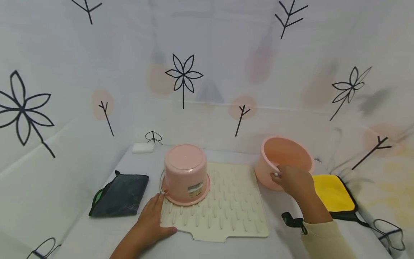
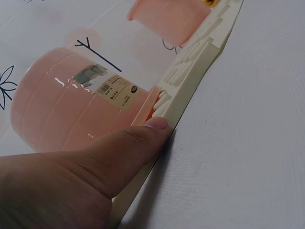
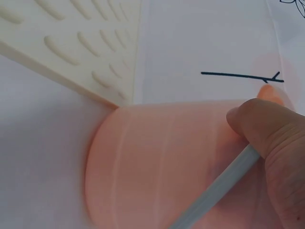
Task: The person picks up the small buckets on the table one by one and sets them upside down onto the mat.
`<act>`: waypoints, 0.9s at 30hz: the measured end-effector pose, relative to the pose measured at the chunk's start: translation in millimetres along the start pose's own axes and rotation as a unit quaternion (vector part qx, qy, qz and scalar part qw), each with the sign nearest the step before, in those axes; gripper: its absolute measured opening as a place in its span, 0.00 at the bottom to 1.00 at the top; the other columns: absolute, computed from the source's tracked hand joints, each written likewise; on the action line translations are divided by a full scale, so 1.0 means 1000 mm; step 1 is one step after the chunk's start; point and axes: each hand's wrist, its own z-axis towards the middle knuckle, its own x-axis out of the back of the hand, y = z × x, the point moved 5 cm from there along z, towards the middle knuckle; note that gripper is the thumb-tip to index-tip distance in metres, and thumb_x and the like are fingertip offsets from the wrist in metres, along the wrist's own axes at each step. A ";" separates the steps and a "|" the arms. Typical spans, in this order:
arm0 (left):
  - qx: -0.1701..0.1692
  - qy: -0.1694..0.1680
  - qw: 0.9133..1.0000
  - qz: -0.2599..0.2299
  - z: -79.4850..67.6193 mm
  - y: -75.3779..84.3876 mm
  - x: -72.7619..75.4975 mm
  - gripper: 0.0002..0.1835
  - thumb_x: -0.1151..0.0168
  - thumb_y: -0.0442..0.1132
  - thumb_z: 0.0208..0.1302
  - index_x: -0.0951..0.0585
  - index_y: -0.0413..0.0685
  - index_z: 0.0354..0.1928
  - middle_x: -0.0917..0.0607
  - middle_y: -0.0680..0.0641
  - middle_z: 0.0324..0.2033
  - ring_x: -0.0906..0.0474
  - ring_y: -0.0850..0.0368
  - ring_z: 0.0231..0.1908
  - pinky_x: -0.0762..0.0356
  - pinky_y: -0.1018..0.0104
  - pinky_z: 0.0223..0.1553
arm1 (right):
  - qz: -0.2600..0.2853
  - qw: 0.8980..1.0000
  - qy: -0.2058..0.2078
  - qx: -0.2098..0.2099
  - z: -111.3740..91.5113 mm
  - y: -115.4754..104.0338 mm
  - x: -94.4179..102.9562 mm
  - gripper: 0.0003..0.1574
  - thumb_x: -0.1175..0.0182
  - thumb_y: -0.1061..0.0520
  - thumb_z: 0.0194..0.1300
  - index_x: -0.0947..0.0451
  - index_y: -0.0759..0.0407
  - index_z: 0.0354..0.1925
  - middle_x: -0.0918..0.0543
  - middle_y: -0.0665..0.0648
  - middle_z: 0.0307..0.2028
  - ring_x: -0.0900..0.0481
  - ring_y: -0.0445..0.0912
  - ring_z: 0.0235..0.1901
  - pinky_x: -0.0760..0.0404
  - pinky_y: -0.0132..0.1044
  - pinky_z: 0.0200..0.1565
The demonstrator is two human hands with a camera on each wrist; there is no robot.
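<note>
An upturned pink bucket [image 1: 185, 176] with a label stands rim down on the cream ridged drainboard [image 1: 233, 201]. My left hand [image 1: 151, 219] lies at the board's front left corner, fingers extended along its side near the bucket's rim. In the left wrist view the thumb [image 2: 136, 138] is straight along the board's front edge. To the right of the board, my right hand [image 1: 295, 180] pinches the rim of a second pink bucket [image 1: 266, 169], which is tilted with its mouth up. Its pale handle [image 3: 217, 186] hangs across the outside, below the thumb [image 3: 255, 121].
A dark zipped pouch [image 1: 121, 194] lies left of the board. Behind it is a small white block [image 1: 143, 148]. A yellow and black item [image 1: 334, 193] lies to the right, near a black strap piece [image 1: 292, 220] by the right sleeve. Patterned white cloth [image 1: 210, 86] hangs behind.
</note>
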 end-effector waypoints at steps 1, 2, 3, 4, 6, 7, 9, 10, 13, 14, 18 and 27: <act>-0.002 0.001 1.000 -0.004 0.001 0.001 0.000 0.77 0.17 0.71 0.37 0.48 0.45 0.84 0.44 0.29 0.79 0.50 0.26 0.78 0.45 0.27 0.73 | -0.003 1.000 0.007 0.002 -0.001 0.001 0.001 0.21 0.33 0.40 0.71 0.24 0.54 0.32 0.30 0.51 0.15 0.31 0.46 0.17 0.29 0.37 0.24; -0.005 0.003 1.000 -0.006 0.002 0.002 0.000 0.76 0.17 0.71 0.38 0.49 0.46 0.84 0.44 0.30 0.79 0.49 0.26 0.78 0.45 0.27 0.73 | -0.006 1.000 0.014 0.005 -0.001 0.002 0.002 0.21 0.34 0.40 0.71 0.24 0.54 0.32 0.30 0.51 0.14 0.31 0.46 0.17 0.30 0.37 0.24; -0.004 0.003 1.000 -0.007 0.002 0.002 0.000 0.77 0.17 0.71 0.38 0.49 0.47 0.84 0.44 0.30 0.79 0.50 0.27 0.78 0.45 0.27 0.73 | -0.009 1.000 0.021 0.009 -0.002 0.002 0.003 0.21 0.34 0.40 0.71 0.25 0.54 0.31 0.30 0.51 0.14 0.32 0.45 0.16 0.30 0.37 0.24; -0.002 0.003 1.000 -0.008 0.002 0.002 0.000 0.77 0.17 0.71 0.38 0.49 0.48 0.84 0.44 0.30 0.79 0.50 0.27 0.79 0.45 0.27 0.73 | -0.009 1.000 0.026 0.012 -0.003 0.003 0.003 0.21 0.33 0.40 0.71 0.25 0.53 0.32 0.30 0.50 0.14 0.32 0.45 0.16 0.30 0.37 0.24; 0.002 0.002 1.000 -0.008 0.002 0.002 0.000 0.76 0.17 0.70 0.38 0.49 0.46 0.84 0.45 0.30 0.79 0.50 0.26 0.79 0.46 0.27 0.73 | -0.008 0.999 0.030 0.016 -0.004 0.003 0.003 0.22 0.34 0.40 0.72 0.25 0.53 0.31 0.31 0.50 0.14 0.32 0.45 0.16 0.30 0.37 0.24; 0.004 0.001 1.000 -0.008 0.002 0.002 0.000 0.76 0.16 0.70 0.38 0.48 0.44 0.83 0.45 0.30 0.79 0.50 0.26 0.79 0.46 0.27 0.73 | -0.006 0.999 0.030 0.017 -0.005 0.003 0.003 0.22 0.34 0.40 0.72 0.25 0.53 0.31 0.31 0.50 0.15 0.32 0.45 0.17 0.30 0.37 0.24; 0.006 0.000 1.000 -0.007 0.001 0.001 0.000 0.76 0.16 0.70 0.38 0.47 0.41 0.83 0.44 0.29 0.79 0.50 0.26 0.78 0.47 0.27 0.74 | -0.003 0.999 0.028 0.015 -0.007 0.002 0.002 0.23 0.35 0.39 0.72 0.26 0.53 0.31 0.31 0.51 0.15 0.32 0.45 0.17 0.30 0.37 0.25; 0.005 -0.001 1.000 -0.008 0.001 0.001 0.000 0.76 0.16 0.69 0.38 0.47 0.40 0.82 0.44 0.29 0.79 0.50 0.26 0.78 0.47 0.27 0.74 | -0.001 1.000 0.028 0.013 -0.008 0.002 0.002 0.23 0.35 0.39 0.72 0.26 0.53 0.31 0.31 0.51 0.15 0.32 0.45 0.17 0.30 0.37 0.25; 0.002 -0.001 1.000 -0.009 0.001 0.002 -0.001 0.75 0.16 0.69 0.38 0.46 0.39 0.82 0.44 0.29 0.79 0.50 0.26 0.78 0.46 0.28 0.74 | -0.002 0.999 0.034 0.006 -0.013 0.002 0.003 0.24 0.35 0.39 0.72 0.27 0.53 0.30 0.32 0.51 0.15 0.33 0.46 0.17 0.31 0.37 0.24; -0.001 -0.001 1.000 -0.009 0.001 0.002 -0.002 0.75 0.16 0.69 0.38 0.46 0.38 0.82 0.44 0.29 0.79 0.49 0.26 0.78 0.46 0.28 0.74 | -0.002 0.999 0.039 0.004 -0.015 0.002 0.004 0.24 0.35 0.39 0.72 0.27 0.54 0.29 0.32 0.51 0.15 0.33 0.46 0.17 0.32 0.38 0.23; -0.001 -0.002 1.000 -0.007 0.001 0.003 -0.003 0.75 0.16 0.69 0.39 0.46 0.39 0.82 0.44 0.29 0.79 0.49 0.26 0.78 0.46 0.28 0.74 | 0.002 0.997 0.072 -0.007 -0.022 0.001 0.009 0.26 0.35 0.40 0.72 0.29 0.54 0.25 0.33 0.51 0.14 0.34 0.46 0.16 0.33 0.37 0.21; -0.004 -0.001 1.000 -0.001 0.000 0.001 -0.002 0.75 0.17 0.70 0.39 0.46 0.38 0.82 0.44 0.29 0.79 0.49 0.26 0.78 0.45 0.28 0.74 | 0.044 0.986 0.158 -0.028 -0.039 -0.007 0.013 0.32 0.40 0.40 0.75 0.34 0.53 0.19 0.34 0.50 0.11 0.36 0.45 0.13 0.37 0.37 0.20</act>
